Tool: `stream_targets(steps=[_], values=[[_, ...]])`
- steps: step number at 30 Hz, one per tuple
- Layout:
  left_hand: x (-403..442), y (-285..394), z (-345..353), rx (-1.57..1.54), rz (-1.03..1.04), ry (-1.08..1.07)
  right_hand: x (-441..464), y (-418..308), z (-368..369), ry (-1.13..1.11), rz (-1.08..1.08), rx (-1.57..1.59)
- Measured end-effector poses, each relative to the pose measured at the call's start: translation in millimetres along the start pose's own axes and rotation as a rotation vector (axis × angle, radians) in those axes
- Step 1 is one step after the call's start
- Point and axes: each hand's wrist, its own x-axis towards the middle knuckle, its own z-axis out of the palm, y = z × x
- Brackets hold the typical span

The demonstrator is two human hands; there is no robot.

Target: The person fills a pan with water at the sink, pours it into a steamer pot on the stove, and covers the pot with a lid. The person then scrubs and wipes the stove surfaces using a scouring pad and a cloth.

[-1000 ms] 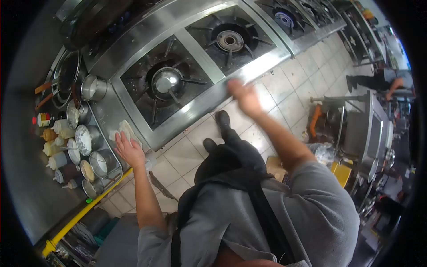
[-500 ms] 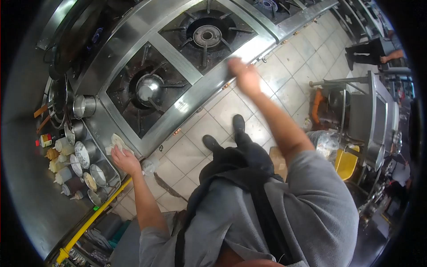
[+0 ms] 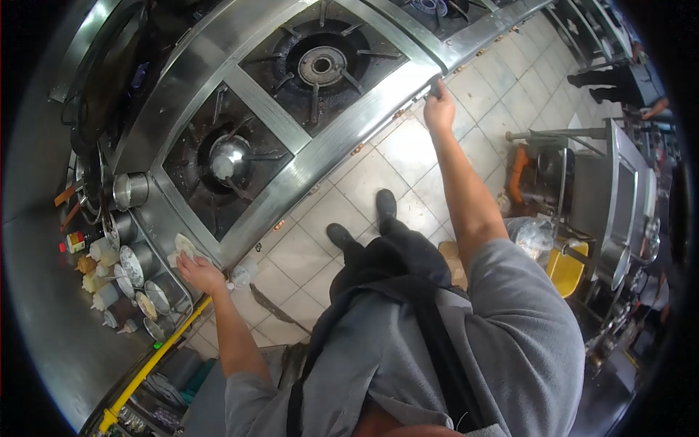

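My left hand (image 3: pixel 201 273) is at the counter corner beside the stove, its fingers over a crumpled pale cloth (image 3: pixel 186 247) and gripping it. Reaching out to the stove's front edge, my right hand (image 3: pixel 439 111) is closed around a small dark object at the edge, too small to make out. The stove (image 3: pixel 320 156) has a round burner (image 3: pixel 322 66) in its upper bay. In the nearer bay, a shiny rounded metal piece (image 3: pixel 228 159) sits amid the grate. A metal pot (image 3: pixel 131 191) stands on the left ledge.
Squeeze bottles (image 3: pixel 105 293) and metal containers (image 3: pixel 135 264) crowd the left counter. A yellow pipe (image 3: pixel 156 360) runs below it. Behind my right arm are a yellow bin (image 3: pixel 566 269) and a metal table (image 3: pixel 622 182). Another person (image 3: pixel 619 84) stands at upper right.
My right hand has moved right along the stove's front edge and closed there. My left hand stays on the cloth. The view has shifted slightly.
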Motion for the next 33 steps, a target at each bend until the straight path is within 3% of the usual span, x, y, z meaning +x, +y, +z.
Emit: stream_targets(steps=[1, 3, 5, 11, 13, 15, 17, 19, 23, 28, 33], values=[[-1.8, -0.9, -1.3, 0.001, -0.005, -0.003, 3.3, -22.9, -9.9, -0.020, 0.107, 0.080], [0.3, 1.6, -0.5, -0.010, -0.013, -0.004, -25.2, 1.3, 17.0, 0.116, -0.371, -0.046], [2.1, 1.8, 2.2, -0.014, -0.013, 0.000, -78.8, -13.2, 15.6, 0.032, -0.474, -0.179], [-0.1, -0.1, 3.3, -0.025, 0.021, 0.024, 70.4, -49.1, -24.7, -0.216, -0.762, -0.677], [1.3, -5.0, -0.3, -0.022, 0.009, 0.043, 65.4, -53.6, -28.7, -0.288, -0.688, -0.702], [0.3, -3.7, 4.5, -0.014, 0.014, 0.050, 52.1, -24.5, -31.4, -0.282, -0.833, -0.792], [1.9, 0.1, 3.3, -0.014, -0.004, 0.047, 19.2, -40.5, -47.4, -0.407, -0.744, -0.864], [1.3, -2.8, 0.5, -0.001, -0.007, 0.033, 49.3, -38.4, -36.1, -0.402, -0.815, -0.878], [-0.1, 0.7, 3.4, -0.008, -0.009, 0.051, 96.5, -82.2, -12.9, -0.463, -0.740, -0.897], [-0.9, 0.2, 2.9, -0.021, -0.023, 0.070, 91.2, -64.3, -45.7, -0.578, -0.862, -0.936], [0.2, 1.7, 3.9, 0.002, -0.034, 0.062, 122.9, -115.5, 15.4, -0.557, -0.957, -0.956]])
